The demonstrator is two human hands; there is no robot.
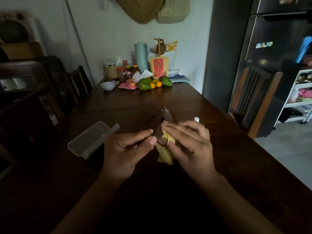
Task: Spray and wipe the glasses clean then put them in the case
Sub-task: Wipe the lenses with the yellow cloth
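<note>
While the glasses (160,130) are held in the air above the dark wooden counter (236,157), the wiping step is judged to be in hand. The frame is pinched at its near left edge between the thumb and forefinger of the left hand (128,149), with the other fingers curled beneath. A yellow cloth (164,154) is pressed to the near lens by the right hand (189,142), the thumb on the near face and the fingers laid over the top, so that the lens is pinched through the cloth. The loose end of the cloth hangs below the glasses. Whether the temples are folded cannot be told with certainty.

Just behind the glasses and to their right, a small spray bottle (196,119) is seen upright on the counter, only its white cap showing past the right hand. As it is set down, spraying is taken to be finished, though no wet on the lenses can be made out. To the left of the glasses, a translucent case (91,139) lies open on the counter with nothing visible inside.

Left to do, by this reading: the far lens may need wiping, and the glasses are to be laid in the case and the lid shut.
</note>
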